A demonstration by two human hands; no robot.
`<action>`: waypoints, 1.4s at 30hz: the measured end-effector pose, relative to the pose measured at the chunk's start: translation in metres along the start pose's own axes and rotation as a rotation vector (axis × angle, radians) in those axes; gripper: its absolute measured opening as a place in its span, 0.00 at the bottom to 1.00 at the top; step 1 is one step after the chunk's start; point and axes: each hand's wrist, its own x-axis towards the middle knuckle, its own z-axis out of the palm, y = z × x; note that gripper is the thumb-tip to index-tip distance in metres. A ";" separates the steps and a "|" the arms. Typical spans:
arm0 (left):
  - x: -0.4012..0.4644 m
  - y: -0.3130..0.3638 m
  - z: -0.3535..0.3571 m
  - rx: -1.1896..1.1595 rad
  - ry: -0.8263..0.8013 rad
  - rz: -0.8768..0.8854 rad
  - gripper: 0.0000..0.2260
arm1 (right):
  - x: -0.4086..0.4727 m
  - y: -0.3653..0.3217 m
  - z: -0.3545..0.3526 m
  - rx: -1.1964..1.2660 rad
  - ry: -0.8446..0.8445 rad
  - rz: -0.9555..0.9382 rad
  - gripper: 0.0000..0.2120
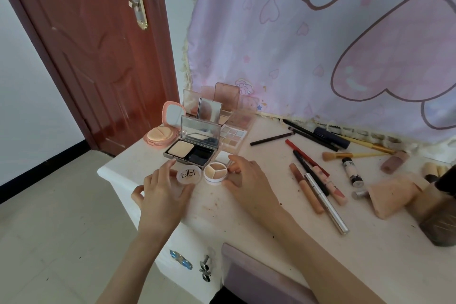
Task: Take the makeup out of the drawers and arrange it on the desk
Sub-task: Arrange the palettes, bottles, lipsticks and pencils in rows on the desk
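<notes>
On the white desk (pixel 246 219) my left hand (pixel 161 195) holds a round clear lid (pixel 188 174) with dark lettering, thumb and fingers curled round its rim. Right beside it lies a small round concealer pot (pixel 215 171) with three cream shades, open. My right hand (pixel 246 177) pinches that pot's right edge. Behind them stand an open grey powder compact (pixel 191 149), an open pink cushion compact (pixel 162 131), an eyeshadow palette (pixel 233 137) and several upright open palettes (pixel 217 101).
Pencils, lip sticks and brushes (pixel 318 177) lie scattered right of my hands, with a beige tube (pixel 392 195) and a big dark brush (pixel 441 217) at the far right. A closed red door (pixel 98 57) stands left. Drawer handles (pixel 181 259) show below the desk's front edge.
</notes>
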 end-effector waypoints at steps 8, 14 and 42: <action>-0.001 0.004 -0.004 -0.030 -0.089 -0.054 0.28 | -0.008 -0.003 -0.007 -0.050 -0.002 0.005 0.15; -0.022 0.023 -0.008 -0.070 0.020 0.154 0.25 | -0.034 -0.006 -0.024 -0.042 0.030 0.005 0.16; 0.036 0.176 0.150 0.132 -0.379 0.640 0.22 | -0.009 0.082 -0.126 -0.710 0.193 0.435 0.29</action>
